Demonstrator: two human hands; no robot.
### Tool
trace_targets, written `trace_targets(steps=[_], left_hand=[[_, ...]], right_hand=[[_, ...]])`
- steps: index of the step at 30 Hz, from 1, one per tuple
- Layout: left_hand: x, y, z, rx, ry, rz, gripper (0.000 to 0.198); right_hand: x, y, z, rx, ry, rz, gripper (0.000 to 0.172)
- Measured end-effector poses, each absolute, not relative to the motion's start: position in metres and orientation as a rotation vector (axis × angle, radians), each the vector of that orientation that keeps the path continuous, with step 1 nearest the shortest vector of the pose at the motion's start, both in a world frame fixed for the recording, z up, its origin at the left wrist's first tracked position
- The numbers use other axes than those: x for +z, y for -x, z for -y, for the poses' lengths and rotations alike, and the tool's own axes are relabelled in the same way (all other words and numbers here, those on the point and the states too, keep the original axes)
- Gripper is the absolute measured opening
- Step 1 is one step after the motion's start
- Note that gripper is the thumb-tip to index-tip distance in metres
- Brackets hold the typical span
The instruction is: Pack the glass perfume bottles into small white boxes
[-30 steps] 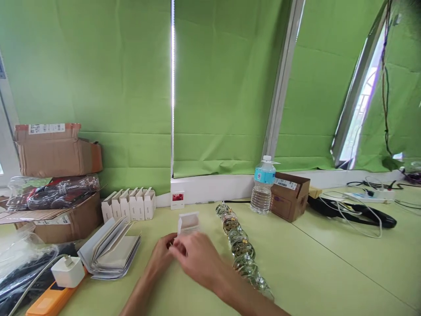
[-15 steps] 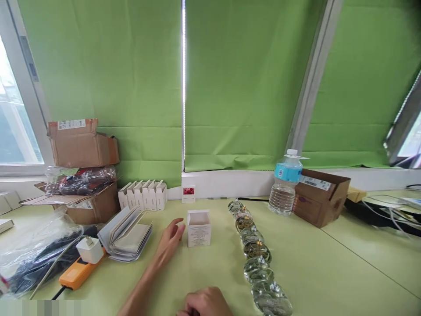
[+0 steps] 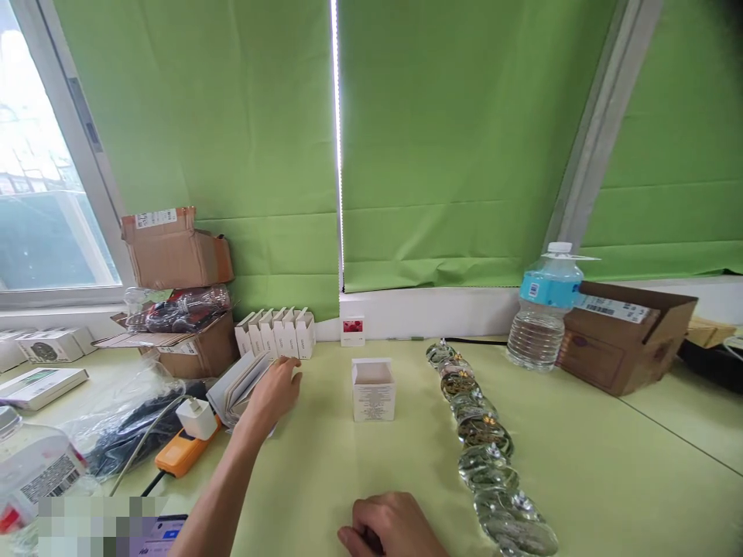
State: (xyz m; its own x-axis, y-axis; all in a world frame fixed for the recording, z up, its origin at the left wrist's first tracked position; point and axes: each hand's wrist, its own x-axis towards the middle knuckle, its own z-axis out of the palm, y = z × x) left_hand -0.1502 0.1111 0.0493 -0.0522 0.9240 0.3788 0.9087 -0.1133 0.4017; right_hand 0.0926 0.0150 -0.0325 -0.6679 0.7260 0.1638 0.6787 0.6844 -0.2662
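Note:
My left hand reaches over a stack of folded white papers, partly covering it. Its thumb stands apart from the fingers, and no held thing shows. My right hand rests on the table near the front edge of view, fingers curled in, with nothing visible in it. Between and beyond the hands, a small white box stands upright with its top open and printed text facing me. To the right runs a line of overlapping, shiny round pieces in clear wrap, some with gold ornaments.
Several slim white boxes stand in a row by the wall, beside a small card with a red picture. A water bottle and brown carton are at right. Stacked cartons and an orange power strip are left.
My left hand has moved left, away from the open white box, to above the folded papers. The view has turned left, bringing a bottle and phone in at lower left. My right hand stays curled.

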Motion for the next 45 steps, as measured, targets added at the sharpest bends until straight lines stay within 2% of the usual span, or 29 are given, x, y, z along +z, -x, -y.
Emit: trace_targets(steps=[9,24,27,31,39,43,45], left_hand=[[0.07,0.19,-0.098,0.629,-2.198,-2.419,0.032],[0.073,0.19,-0.093,0.435,-2.267,-2.487,0.008],[0.075,0.187,-0.092,0.45,-2.291,-2.464,0.013],[0.075,0.187,-0.093,0.453,-2.281,-2.471,0.007],[0.073,0.189,-0.094,0.372,-2.327,-2.497,0.014],[0.071,0.186,-0.091,0.331,-2.336,-2.581,0.009],[0.07,0.185,-0.09,0.323,-2.313,-2.639,0.016]], right_hand=[[-0.04,-0.095,-0.015,0.272,1.095,2.591,0.017],[-0.039,-0.095,-0.015,0.265,1.055,2.597,0.021],[-0.038,-0.095,-0.014,0.231,1.055,2.604,0.022],[-0.037,-0.095,-0.013,0.225,1.05,2.622,0.021],[-0.037,-0.095,-0.013,0.225,1.06,2.607,0.021],[-0.037,-0.096,-0.012,0.228,1.044,2.602,0.022],[-0.037,-0.096,-0.012,0.227,1.043,2.605,0.023]])
